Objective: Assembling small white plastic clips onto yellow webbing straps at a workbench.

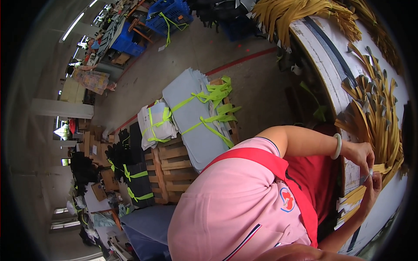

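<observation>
My left hand [359, 155], with a pale bangle [336, 145] on its wrist, reaches over the white-topped table at the right. Its fingers are pinched together. Just below it, my right hand [372, 188] is closed too, and the fingertips of both hands meet. A small white piece [371, 172] shows between them; whether it is held or wrapped on a finger, I cannot tell. Yellow strips [381, 168] lie right beside the fingertips. A large bundle of yellow strips with grey ends [375, 117] spreads over the table beyond my left hand.
More yellow strips [300, 15] hang over the table's far end. Behind me, a wooden pallet [172, 167] bears grey sheets [185, 115] tied with lime-green bands. Blue crates [170, 16] stand farther off. Cardboard boxes [99, 191] line the left, and another person [91, 79] stands in the background.
</observation>
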Available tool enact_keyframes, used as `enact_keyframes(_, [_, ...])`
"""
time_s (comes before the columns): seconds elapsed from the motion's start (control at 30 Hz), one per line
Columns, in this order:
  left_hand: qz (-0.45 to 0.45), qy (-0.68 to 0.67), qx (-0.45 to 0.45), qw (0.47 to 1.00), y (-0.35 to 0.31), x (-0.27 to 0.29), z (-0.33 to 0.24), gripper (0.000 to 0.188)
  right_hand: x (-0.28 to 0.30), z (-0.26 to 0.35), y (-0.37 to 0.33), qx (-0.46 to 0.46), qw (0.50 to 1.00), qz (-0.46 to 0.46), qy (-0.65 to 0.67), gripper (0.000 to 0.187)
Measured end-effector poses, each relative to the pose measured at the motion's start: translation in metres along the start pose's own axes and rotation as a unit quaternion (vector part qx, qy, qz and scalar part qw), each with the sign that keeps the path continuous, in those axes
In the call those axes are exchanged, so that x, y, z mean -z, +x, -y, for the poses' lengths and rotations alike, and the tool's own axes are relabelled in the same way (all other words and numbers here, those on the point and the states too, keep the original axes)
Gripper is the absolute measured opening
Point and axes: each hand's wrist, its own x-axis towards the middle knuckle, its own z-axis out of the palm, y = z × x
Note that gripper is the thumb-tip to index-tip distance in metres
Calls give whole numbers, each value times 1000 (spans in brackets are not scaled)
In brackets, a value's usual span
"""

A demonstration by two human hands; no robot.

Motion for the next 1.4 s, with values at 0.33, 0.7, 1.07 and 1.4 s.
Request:
enact_keyframes(0.33, [-230,282,-194,911,0,-11,13,11,-40,-9,11,48,953,-208,-214,16])
enact_keyframes(0.7, [-300,339,-144,880,-1,-6,29,9,-61,-33,27,85,946,-223,-220,20])
enact_keyframes(1.07, [-236,278,-96,926,-13,1,18,7,-28,-24,30,-58,997,-30,-41,19])
enact_keyframes(1.4, [-247,265,-120,924,0,-6,47,10,-41,-61,32,46,960,-191,-200,15])
